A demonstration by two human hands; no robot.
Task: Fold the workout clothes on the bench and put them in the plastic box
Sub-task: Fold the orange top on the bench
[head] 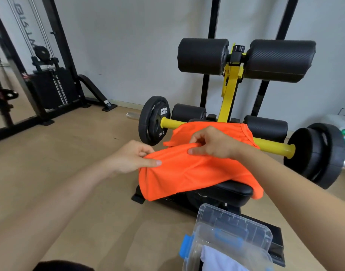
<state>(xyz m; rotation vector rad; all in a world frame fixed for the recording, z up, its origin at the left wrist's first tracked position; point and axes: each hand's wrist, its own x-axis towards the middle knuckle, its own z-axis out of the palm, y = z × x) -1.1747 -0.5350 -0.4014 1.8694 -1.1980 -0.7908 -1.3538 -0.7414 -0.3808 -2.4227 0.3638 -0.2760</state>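
Hands: left hand [128,159], right hand [212,142] each pinch orange garment [187,173] | long axis crosswise on bench [236,190]

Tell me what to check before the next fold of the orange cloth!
1. Left hand holds the orange cloth: ok, it pinches the near left edge.
2. Right hand holds it too: ok, its fingers are curled round a bunched fold in the middle.
3. Cloth smooth on the bench: not ok, it is rumpled and hangs over both sides.
4. Far end free of the yellow bar: cannot tell, it crosses the bar in this view.
5. Box open and close by: ok.
6. Room left in the box: cannot tell, a white cloth is already inside.
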